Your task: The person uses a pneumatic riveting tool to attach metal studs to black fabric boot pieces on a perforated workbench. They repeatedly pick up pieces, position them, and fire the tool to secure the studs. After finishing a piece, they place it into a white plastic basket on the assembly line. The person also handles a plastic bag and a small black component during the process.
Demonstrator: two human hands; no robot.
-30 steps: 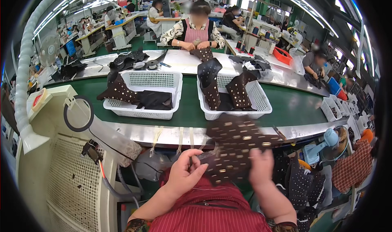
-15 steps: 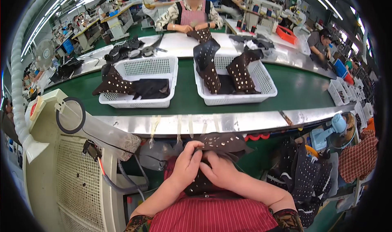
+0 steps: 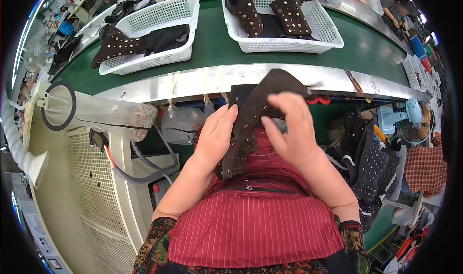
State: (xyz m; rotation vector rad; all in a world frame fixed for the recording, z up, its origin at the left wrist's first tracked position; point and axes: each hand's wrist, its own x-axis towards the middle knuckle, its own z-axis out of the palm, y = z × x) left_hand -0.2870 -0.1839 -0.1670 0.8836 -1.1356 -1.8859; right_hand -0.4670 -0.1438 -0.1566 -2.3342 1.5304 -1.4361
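Centrally, a dark brown studded leather piece (image 3: 251,117) is held over the lap, just below the metal front edge (image 3: 193,83) of the green conveyor belt (image 3: 217,45). The left hand (image 3: 217,134) is laid along the piece's left side, fingers extended and close together, with the fingertips near its upper corner and the thumb hidden behind the leather. The right hand (image 3: 292,129) is placed on the piece from the right, fingers curled and pressed onto its upper part; whether the leather is pinched between thumb and fingers cannot be told. The piece is tilted, its wide upper end overlapping the belt's metal edge and its narrow lower end resting against a red striped apron (image 3: 255,221).

On the belt, two white plastic baskets are seen. The left basket (image 3: 144,57) lies toward the belt's left end and is filled with dark studded pieces, one hanging over its left rim. The right basket (image 3: 289,42) sits near the far middle and carries upright studded boot shafts (image 3: 246,9). Under the belt's edge, a clear plastic bag (image 3: 185,122) hangs just left of the hands. A heap of studded leather pieces (image 3: 366,168) is stacked at the right, beside a small teal fan (image 3: 400,117).
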